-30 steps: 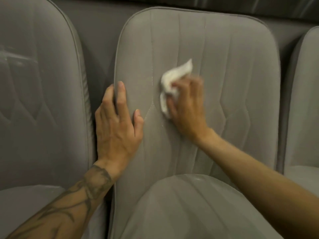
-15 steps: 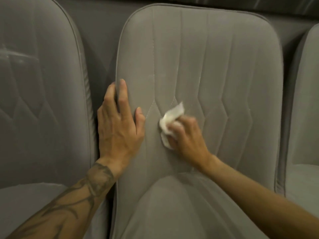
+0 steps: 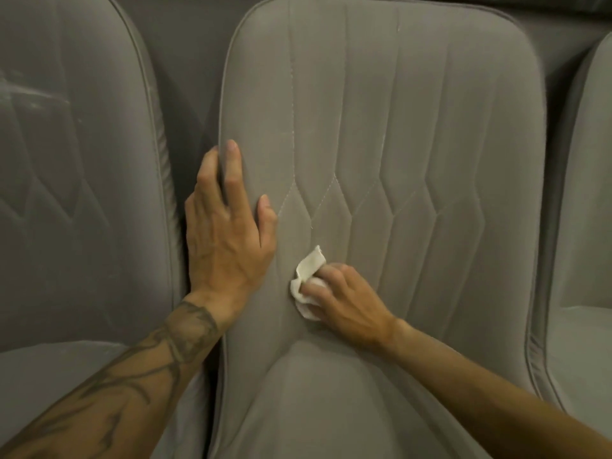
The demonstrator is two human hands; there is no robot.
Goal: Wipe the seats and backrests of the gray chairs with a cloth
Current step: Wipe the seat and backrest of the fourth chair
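- The white cloth (image 3: 308, 267) was bunched into a small wad, pressed against the lower middle of the centre chair's backrest (image 3: 414, 127), just above where it met the seat (image 3: 331, 409).
- The right hand (image 3: 347, 301) had it. Its fingers (image 3: 331, 276) were curled over the wad, pinning it to the fabric, with one corner poking up past them. The forearm came in from the lower right, across the seat.
- The left hand (image 3: 225, 240) lay flat on the backrest's left edge, fingers (image 3: 231, 167) straight and close together, holding nothing. It looked like it was just bracing the chair.
- Progress, my guess: partway through this backrest. I couldn't tell which bits were done, since the fabric looked the same all over. The seat probably hadn't been wiped yet.
- The chair on the left (image 3: 76, 160) showed pale streaky smudges (image 3: 29, 91) up high, so I'd say it needed wiping. The chair on the right (image 3: 589, 193) was only a sliver, so I couldn't judge it.
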